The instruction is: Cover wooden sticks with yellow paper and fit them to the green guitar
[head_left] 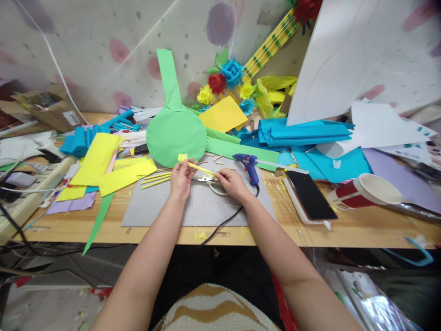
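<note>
Between my two hands a thin yellow paper-wrapped stick [200, 168] is held slantwise above the grey cutting mat [151, 212]. My left hand [182, 178] pinches it near its left end, where a loose yellow flap of paper stands out. The other end sits in the closed fingers of my right hand [233, 183]. Pliers [206, 179] lie on the mat just beneath the stick, partly hidden by my right hand. Several finished-looking yellow sticks [156, 178] rest left of my left hand. Behind my hands is a round green paper shape with a neck [176, 133].
A blue glue gun [248, 166] lies right of my hands, its black cord [225, 221] crossing the mat. Further right are a phone [310, 195] and a paper cup [370, 191]. Yellow paper [129, 175] lies left; paper flowers [231, 73] stand behind.
</note>
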Motion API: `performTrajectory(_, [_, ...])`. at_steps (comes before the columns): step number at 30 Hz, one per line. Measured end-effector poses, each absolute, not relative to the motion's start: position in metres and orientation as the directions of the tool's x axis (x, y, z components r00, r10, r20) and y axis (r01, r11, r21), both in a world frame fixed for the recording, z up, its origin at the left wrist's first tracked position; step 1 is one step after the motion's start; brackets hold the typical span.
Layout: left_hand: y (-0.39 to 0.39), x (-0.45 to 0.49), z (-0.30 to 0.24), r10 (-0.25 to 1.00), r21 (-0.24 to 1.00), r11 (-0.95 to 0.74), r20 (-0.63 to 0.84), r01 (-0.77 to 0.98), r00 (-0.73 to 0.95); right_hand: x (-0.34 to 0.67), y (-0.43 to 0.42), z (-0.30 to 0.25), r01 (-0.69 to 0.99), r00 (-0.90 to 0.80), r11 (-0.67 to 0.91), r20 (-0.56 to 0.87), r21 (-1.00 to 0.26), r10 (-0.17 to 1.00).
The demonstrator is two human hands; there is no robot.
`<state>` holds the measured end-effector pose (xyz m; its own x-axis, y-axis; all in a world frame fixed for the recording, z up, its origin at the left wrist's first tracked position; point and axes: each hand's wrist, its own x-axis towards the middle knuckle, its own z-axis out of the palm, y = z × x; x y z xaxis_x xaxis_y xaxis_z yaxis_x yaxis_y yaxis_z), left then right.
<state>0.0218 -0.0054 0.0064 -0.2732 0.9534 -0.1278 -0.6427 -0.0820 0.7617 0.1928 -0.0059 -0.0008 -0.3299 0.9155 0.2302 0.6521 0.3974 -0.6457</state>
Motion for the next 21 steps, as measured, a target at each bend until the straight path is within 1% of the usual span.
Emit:
performTrajectory(7, [-0.004,0.019,0.005,0.929,0.773,-0.121,-0.133,-0.623,-0.345,0.193,-0.008,0.001,0.651,-0.327,0.386,0.217,-0.654,0.920])
performTrajectory(12, [-0.002,0.015,0.006,0.918,0.750,-0.129,-0.158,-0.649,-0.365,0.193,-0.009,0.003,0.671,-0.328,0.375,0.197,-0.640,0.924])
performTrajectory(15, [-0.001,0.012,0.007,0.912,0.745,-0.160,-0.140,-0.648,-0.385,0.194,-0.009,0.003,0.667,-0.330,0.375,0.196,-0.644,0.923])
performTrajectory(21, [-0.001,0.011,0.006,0.861,0.828,-0.247,-0.050,-0.503,-0.506,0.195,-0.008,0.002,0.594,-0.284,0.369,0.243,-0.715,0.928])
